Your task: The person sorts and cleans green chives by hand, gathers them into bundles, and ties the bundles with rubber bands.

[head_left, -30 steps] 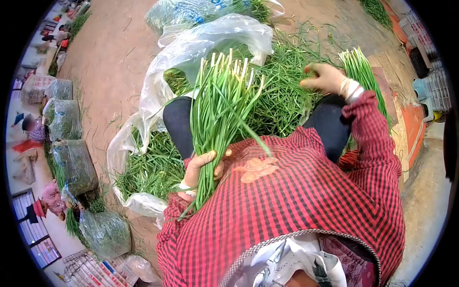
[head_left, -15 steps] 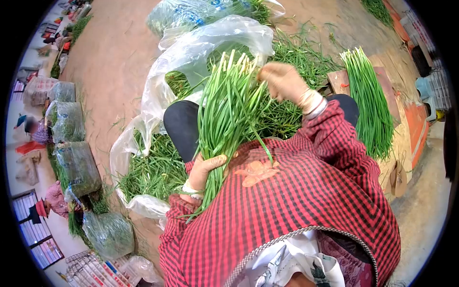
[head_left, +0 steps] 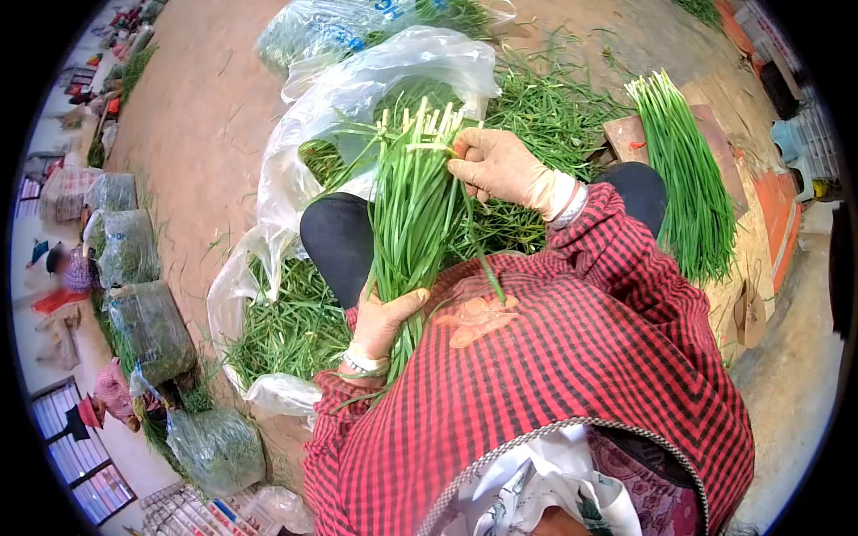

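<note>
A bunch of green chives (head_left: 407, 210) stands nearly upright in front of me, its pale cut ends at the top. Around its lower part is wrapped my left hand (head_left: 391, 314), in a pale glove. My right hand (head_left: 505, 168), gloved too, is closed in a pinch at the bunch's upper right edge. A pale strand (head_left: 429, 146) runs across the stalks towards those fingers; whether it is a stalk or a tie I cannot make out. Some leaf tips hang below the left hand against the red checked garment (head_left: 554, 357).
A larger chive bundle (head_left: 684, 179) lies on a board at my right. Loose greens (head_left: 286, 326) fill an open plastic bag (head_left: 308, 134) at left. Ahead is a packed bag (head_left: 335, 31). Wrapped bales (head_left: 147, 330) line the left side, with people (head_left: 112, 393) beside them.
My right hand has come left and slightly down, from a blur beside the stalks to a pinch at the bunch's edge. The left hand keeps its hold low on the bunch.
</note>
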A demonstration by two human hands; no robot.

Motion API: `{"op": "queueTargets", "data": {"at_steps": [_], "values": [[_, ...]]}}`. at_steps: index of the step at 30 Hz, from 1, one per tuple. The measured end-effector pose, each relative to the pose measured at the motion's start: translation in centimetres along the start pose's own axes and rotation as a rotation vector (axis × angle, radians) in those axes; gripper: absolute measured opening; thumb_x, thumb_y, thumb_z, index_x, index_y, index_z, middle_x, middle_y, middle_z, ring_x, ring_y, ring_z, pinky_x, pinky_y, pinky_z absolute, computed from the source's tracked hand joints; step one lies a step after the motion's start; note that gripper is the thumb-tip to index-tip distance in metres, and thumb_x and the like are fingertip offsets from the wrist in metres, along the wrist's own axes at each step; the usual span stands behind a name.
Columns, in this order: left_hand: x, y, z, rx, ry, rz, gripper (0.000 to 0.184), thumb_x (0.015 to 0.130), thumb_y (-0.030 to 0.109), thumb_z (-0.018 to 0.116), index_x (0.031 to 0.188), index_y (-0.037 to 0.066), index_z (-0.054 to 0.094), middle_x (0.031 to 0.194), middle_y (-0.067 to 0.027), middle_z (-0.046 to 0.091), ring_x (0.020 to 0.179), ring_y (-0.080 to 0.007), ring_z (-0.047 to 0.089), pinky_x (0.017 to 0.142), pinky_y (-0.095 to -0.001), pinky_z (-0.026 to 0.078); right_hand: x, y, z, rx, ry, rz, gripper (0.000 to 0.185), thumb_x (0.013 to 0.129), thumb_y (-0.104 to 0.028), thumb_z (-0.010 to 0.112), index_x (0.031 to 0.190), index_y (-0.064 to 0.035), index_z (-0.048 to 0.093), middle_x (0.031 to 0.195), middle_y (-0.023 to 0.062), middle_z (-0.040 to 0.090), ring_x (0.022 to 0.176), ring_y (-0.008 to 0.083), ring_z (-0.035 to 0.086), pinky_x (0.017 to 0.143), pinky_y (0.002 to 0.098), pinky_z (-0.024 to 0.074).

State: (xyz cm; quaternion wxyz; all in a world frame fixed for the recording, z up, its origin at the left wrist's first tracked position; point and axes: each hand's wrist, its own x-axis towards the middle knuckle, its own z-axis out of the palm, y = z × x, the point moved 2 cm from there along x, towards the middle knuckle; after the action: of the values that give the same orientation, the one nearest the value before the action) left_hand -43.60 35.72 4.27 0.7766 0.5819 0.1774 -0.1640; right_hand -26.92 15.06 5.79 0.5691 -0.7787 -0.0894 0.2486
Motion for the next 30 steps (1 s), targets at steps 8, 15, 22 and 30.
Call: {"op": "queueTargets", "data": {"at_steps": [8, 15, 22, 30], "values": [[0.0, 0.4, -0.3, -0.041, -0.085, -0.065, 0.069, 0.073, -0.005, 0.072, 0.135, 0.002, 0.041, 0.120, -0.0085, 0.059, 0.105, -0.0181, 0.059, 0.091, -0.0302, 0.047, 0.5, 2.0, -2.5, -0.634, 0.229, -0.253, 0.019, 0.075, -0.024, 0.062, 0.085, -0.0084, 0.058, 0.070, 0.0137, 0.062, 0.070, 0.0360, 0.062, 0.064, 0.0434, 0.0490], [0.1, 1.2, -0.3, 0.026, -0.150, -0.049, 0.072, 0.072, -0.004, 0.069, 0.137, 0.001, 0.039, 0.122, -0.0090, 0.057, 0.108, -0.0179, 0.056, 0.093, -0.0306, 0.045, 0.6, 3.2, -4.3, -0.972, 0.327, -0.316, 0.012, 0.078, -0.018, 0.059, 0.086, -0.0095, 0.055, 0.068, 0.0160, 0.060, 0.067, 0.0372, 0.061, 0.060, 0.0441, 0.0496], [-1.5, 1.7, -2.3, 0.051, -0.043, -0.106, 0.067, 0.073, -0.007, 0.066, 0.134, 0.001, 0.042, 0.115, -0.0088, 0.061, 0.102, -0.0172, 0.059, 0.091, -0.0297, 0.046, -1.0, 5.8, -13.4, -0.792, 0.288, 0.142, 0.045, 0.081, -0.026, 0.068, 0.122, -0.0095, 0.055, 0.078, 0.0107, 0.064, 0.069, 0.0218, 0.064, 0.066, 0.0303, 0.0518], [-0.7, 1.9, -0.5, 0.062, -0.141, -0.156, 0.061, 0.072, -0.004, 0.068, 0.129, 0.002, 0.046, 0.104, -0.0053, 0.063, 0.081, -0.0119, 0.060, 0.065, -0.0244, 0.049, -2.0, 0.4, -3.4, -0.429, 0.223, -0.671, 0.030, 0.088, -0.018, 0.066, 0.116, -0.0103, 0.060, 0.071, -0.0010, 0.061, 0.058, 0.0097, 0.056, 0.057, 0.0234, 0.0498]]}}
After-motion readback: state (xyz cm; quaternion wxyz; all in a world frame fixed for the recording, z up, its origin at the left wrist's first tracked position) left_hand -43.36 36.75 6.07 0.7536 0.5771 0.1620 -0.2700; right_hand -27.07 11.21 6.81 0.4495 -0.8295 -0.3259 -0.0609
